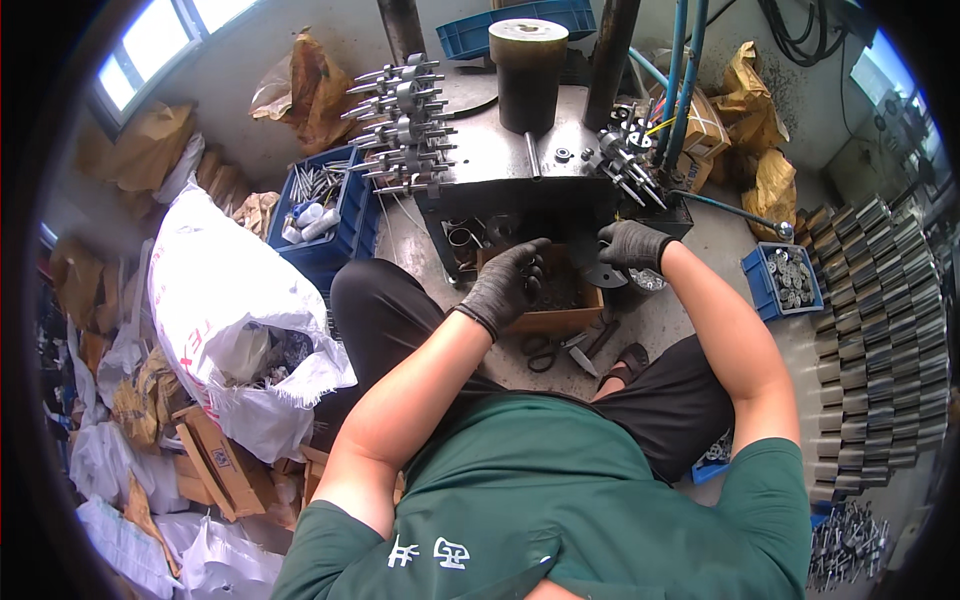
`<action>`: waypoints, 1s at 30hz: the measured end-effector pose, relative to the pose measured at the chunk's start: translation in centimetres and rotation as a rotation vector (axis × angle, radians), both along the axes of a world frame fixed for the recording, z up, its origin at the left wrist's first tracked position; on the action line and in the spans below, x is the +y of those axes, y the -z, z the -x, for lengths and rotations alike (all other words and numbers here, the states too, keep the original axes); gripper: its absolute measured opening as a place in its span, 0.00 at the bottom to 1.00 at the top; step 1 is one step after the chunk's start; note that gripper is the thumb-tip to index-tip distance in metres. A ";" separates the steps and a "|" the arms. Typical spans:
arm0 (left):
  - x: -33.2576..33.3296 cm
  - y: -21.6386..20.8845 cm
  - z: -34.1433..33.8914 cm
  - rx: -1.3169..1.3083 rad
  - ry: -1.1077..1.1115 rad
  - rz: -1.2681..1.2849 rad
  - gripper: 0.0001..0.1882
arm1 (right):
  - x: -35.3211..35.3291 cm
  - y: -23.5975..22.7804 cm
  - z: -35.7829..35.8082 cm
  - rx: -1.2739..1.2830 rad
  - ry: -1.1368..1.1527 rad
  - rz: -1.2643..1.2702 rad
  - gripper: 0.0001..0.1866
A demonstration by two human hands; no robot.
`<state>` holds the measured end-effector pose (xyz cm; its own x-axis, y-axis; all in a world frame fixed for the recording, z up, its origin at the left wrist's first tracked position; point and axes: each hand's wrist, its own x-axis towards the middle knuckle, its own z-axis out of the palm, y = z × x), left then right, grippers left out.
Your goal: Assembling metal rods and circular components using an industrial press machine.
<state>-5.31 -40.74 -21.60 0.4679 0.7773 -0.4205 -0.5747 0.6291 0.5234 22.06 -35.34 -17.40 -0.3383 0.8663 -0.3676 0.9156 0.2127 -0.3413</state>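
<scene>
My left hand (505, 285), in a dark grey glove, is raised over an open cardboard box (553, 321). Its fingers are curled in, and whatever they may hold is hidden. To its right, my right hand (634, 247), gloved alike, is bent into a closed shape beside a dark round plate (584, 262). I cannot make out anything in its grip. Both hands are just in front of a heavy metal press table (500, 152). A thick steel cylinder (527, 85) rises above this table, and a thin rod (532, 155) lies on its front part.
Rows of shafts with round metal bodies (405, 125) line the table's left side; more shafts (625, 165) lie right. A blue crate (345, 225) of metal pins and a white sack (220, 290) are left. Scissors (541, 355) lie below the box. Stacked metal cylinders (880, 340) stand right.
</scene>
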 end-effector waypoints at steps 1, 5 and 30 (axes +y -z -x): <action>0.0 -0.2 0.3 -0.005 -0.012 -0.006 0.17 | -0.9 -3.0 2.5 0.076 -0.003 0.027 0.17; 0.7 -2.4 0.3 0.045 -0.112 -0.088 0.12 | -1.1 -8.0 6.6 0.386 0.046 0.029 0.12; 16.0 -6.9 -1.6 -0.324 0.007 -0.034 0.29 | 6.9 -8.0 8.2 0.717 0.083 -0.551 0.11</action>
<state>-3.66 -24.74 -14.69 0.5785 0.7847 -0.2228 -0.7104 0.6188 0.3352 13.87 -28.47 -9.37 -0.2552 0.8886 0.3811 0.5423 0.4579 -0.7045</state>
